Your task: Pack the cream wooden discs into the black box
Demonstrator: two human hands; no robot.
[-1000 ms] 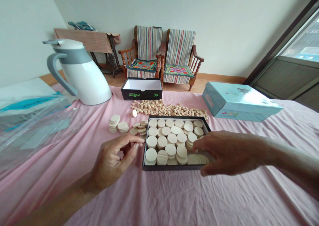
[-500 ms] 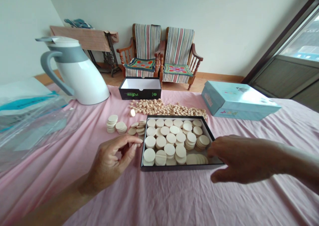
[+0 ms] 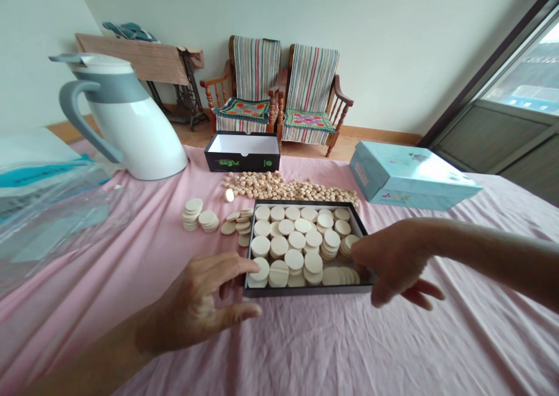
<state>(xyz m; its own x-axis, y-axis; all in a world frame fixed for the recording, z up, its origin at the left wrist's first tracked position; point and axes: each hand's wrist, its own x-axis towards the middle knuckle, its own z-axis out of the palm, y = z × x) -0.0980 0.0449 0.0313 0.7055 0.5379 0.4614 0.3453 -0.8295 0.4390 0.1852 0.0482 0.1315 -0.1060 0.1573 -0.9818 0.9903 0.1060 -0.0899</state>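
A shallow black-edged box lid (image 3: 305, 291) holds rows of round, pale wooden discs (image 3: 294, 260), many of them stacked. At its left front corner is my left hand (image 3: 205, 297), thumb and fingers apart, the index fingertip reaching over the rim by a disc stack. My right hand (image 3: 393, 262) bends over the right end, one finger dipping inside by the discs and the others spread beyond the rim. Neither hand visibly holds anything. Several discs lie tipped over in a row (image 3: 340, 276) at the front right inside. More stacked discs (image 3: 193, 209) stand on the cloth to the left.
Small wooden beads (image 3: 292, 187) are heaped behind the lid. Farther back is an open black box (image 3: 242, 162), with a light blue box (image 3: 414, 177) at right. A white jug (image 3: 135, 134) and clear plastic packaging (image 3: 52, 215) stand left on the pink tablecloth (image 3: 305, 349).
My left hand has opened from a pinch and come nearer to me at the lid's front corner. The right hand has turned, its fingers now spread, with one reaching farther into the lid.
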